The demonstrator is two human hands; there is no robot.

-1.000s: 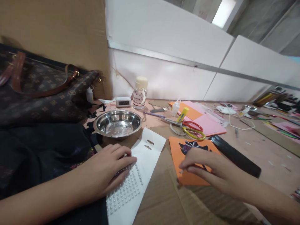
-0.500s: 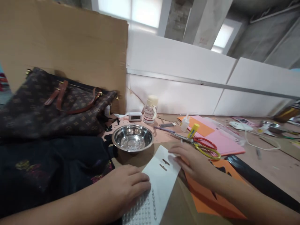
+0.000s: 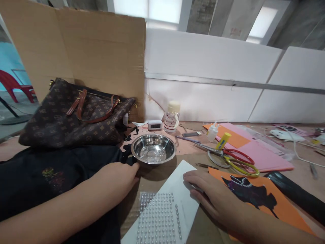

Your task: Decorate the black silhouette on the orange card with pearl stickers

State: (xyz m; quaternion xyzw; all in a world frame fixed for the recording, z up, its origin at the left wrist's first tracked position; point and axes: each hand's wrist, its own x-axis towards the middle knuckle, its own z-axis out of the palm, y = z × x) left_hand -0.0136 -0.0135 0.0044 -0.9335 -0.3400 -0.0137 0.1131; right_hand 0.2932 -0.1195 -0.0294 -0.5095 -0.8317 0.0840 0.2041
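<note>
The person's right hand (image 3: 213, 195) rests low and right of centre, fingers loosely bent and spread, thumb side apart, with the fingertips over the edge of a white card (image 3: 188, 217); I see nothing pinched in it. The left hand (image 3: 119, 181), left of centre, is curled, its fingertips just beside the steel bowl (image 3: 167, 152) — whether anything sits inside that curl I can't tell from here.

Half a second ago that left hand lay on the pearl sheet (image 3: 158, 217). Now it is off, and the sheet shows whole rows at the bottom centre, lying across the white card with its upper left corner poking past the card's edge. A single strip of pearls stands apart on the right of the main block. So the sheet, I'd judge, is no longer pinned down and its pearls are easier to get at.

Tweezers (image 3: 207, 166) have come into sight above the right hand; perhaps they were just laid down. At lower right, the orange card (image 3: 284, 210) is uncovered too, its black cut-out (image 3: 254, 195) carrying a curved line of pearls — only part of it is beaded, so the decorating looks unfinished. Scissors (image 3: 220, 153) lie beyond.
</note>
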